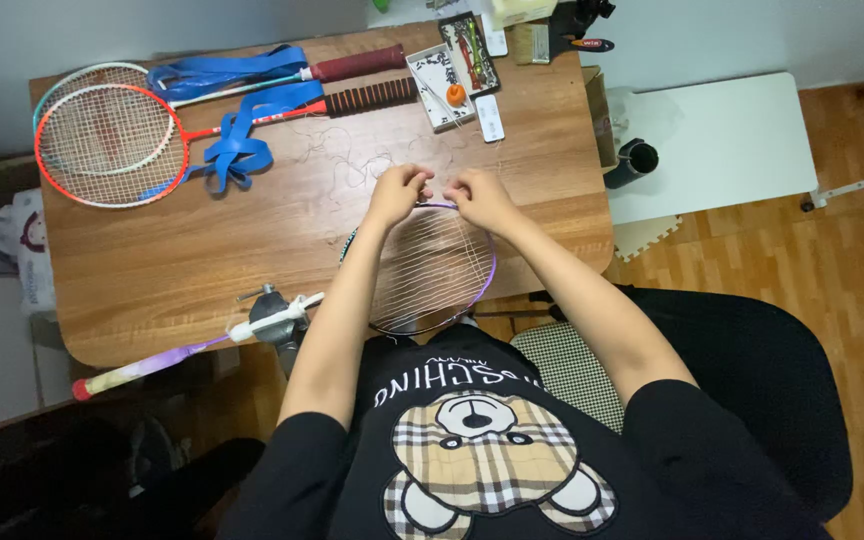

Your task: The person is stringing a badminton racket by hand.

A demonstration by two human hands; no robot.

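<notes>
1. The person's left hand and right hand sit close together at the far edge of a purple-framed racket head, fingers curled and pinched in on the rim and strings there. Exactly what each fingertip pinches is too small to make out.
2. That racket head lies at the near edge of the wooden table, right in front of the person, partly hanging over toward their black shirt.
3. Thin loose string straggles over the tabletop just beyond the hands.
4. Far left on the table, two more rackets lie overlapped, one orange-framed, with blue ribbon-like tape draped over their shafts.
5. Far side, near the middle: a small open white box with an orange round thing inside.
6. Near left, a pale purple-and-yellow handle sticks out below the table edge, beside a grey clamp.
7. A white side table stands to the right, with a dark cylinder at its left edge.
</notes>
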